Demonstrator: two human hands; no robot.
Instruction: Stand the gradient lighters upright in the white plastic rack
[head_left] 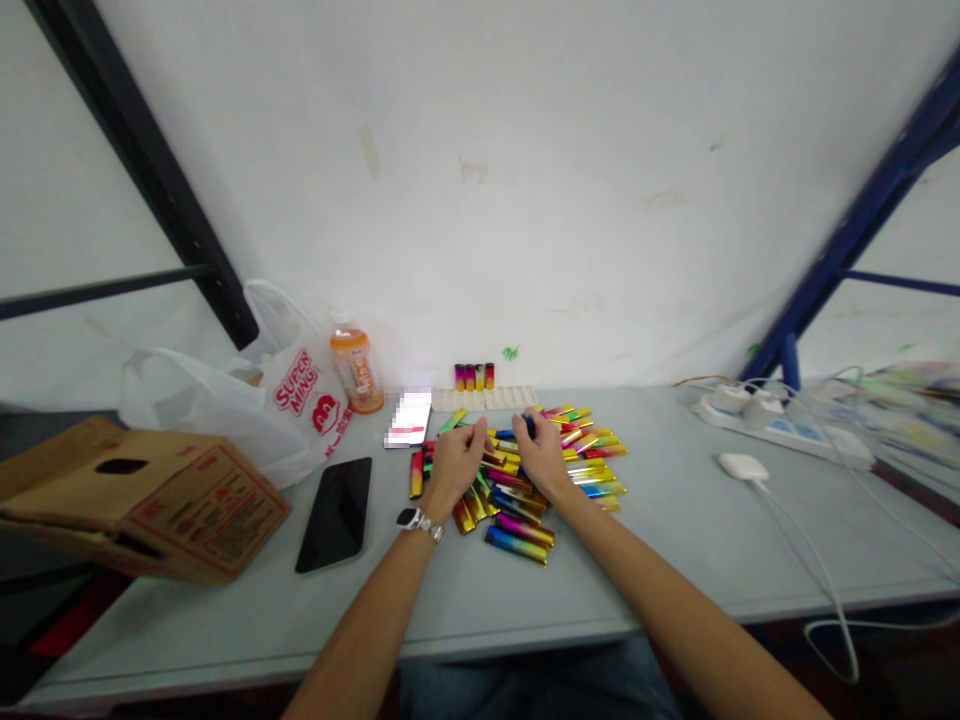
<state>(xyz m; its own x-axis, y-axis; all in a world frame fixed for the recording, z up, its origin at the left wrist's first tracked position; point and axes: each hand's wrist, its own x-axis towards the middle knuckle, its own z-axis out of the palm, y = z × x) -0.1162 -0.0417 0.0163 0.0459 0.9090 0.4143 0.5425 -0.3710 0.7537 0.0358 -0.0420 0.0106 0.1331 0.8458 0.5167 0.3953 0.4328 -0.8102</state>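
At frame center, my right hand [541, 455] is curled, knuckles up, around a dark blue piece, its far end hidden; my left hand [457, 455] bends inward, grip unclear. Colorful metallic tubes [519, 538] lie beneath and around both on the surface [600, 580].

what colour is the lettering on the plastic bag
Red lettering on a white bag, best seen in the head view.

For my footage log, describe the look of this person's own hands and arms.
The left hand and right hand are ungloved, and no sleeves show. A watch with a silver-coloured metal band is worn on the left; the right wrist is bare.
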